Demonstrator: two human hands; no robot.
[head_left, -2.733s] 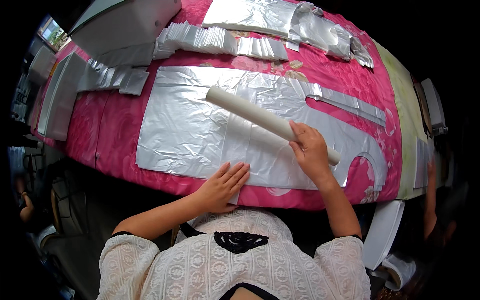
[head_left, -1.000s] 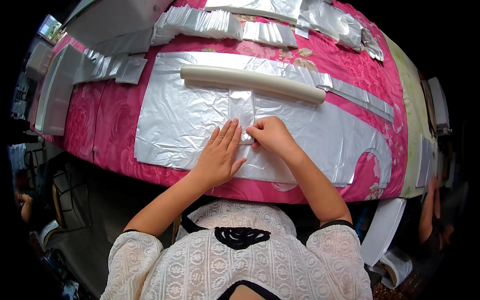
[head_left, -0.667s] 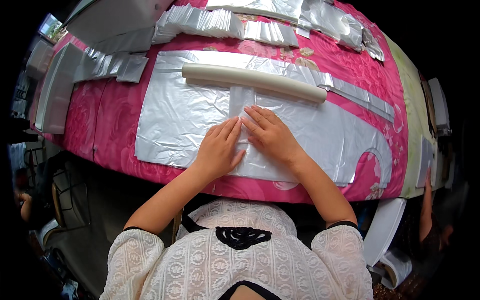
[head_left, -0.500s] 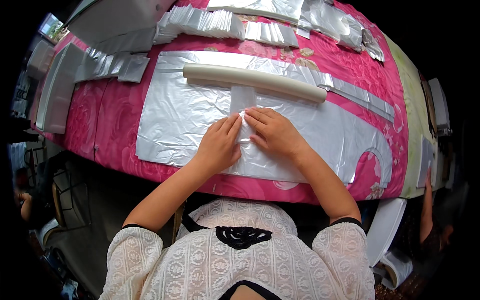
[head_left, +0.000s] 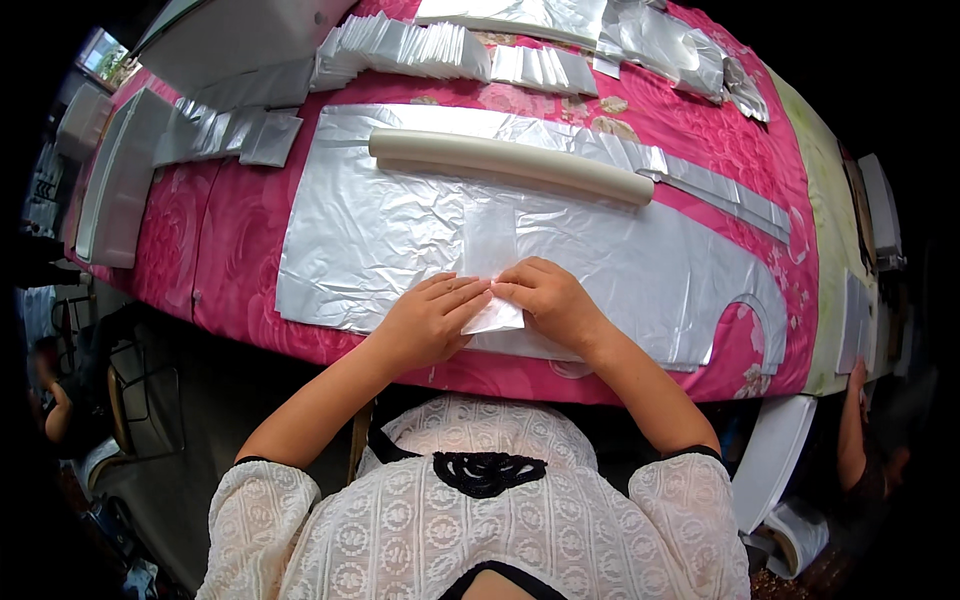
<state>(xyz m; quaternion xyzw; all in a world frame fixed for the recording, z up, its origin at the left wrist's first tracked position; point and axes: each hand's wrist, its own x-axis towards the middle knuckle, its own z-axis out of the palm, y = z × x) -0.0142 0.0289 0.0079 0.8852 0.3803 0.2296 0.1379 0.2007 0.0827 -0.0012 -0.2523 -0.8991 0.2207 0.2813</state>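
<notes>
A narrow folded strip of thin plastic bag (head_left: 490, 235) lies on a stack of silvery plastic bags (head_left: 370, 235) in front of me. Its near end (head_left: 497, 318) is turned up between my hands. My left hand (head_left: 430, 318) pinches its left side with the fingers bent together. From the other side, my right hand (head_left: 550, 305) grips the same plastic, its fingertips meeting the left ones. Beyond the hands, a long cream tube (head_left: 510, 165) lies across the stack, just past the strip's far end.
Folded bags stand in rows (head_left: 400, 48) along the far side, and more (head_left: 235, 135) lie at the left by a white bin (head_left: 125, 180). The pink flowered tablecloth (head_left: 250, 235) covers the table. At the far right, another person's hand (head_left: 858, 375) touches a flat grey pack.
Both my hands have drawn nearer to me and now hold the strip's near end. More of the strip shows behind them, and a folded flap has appeared between the hands.
</notes>
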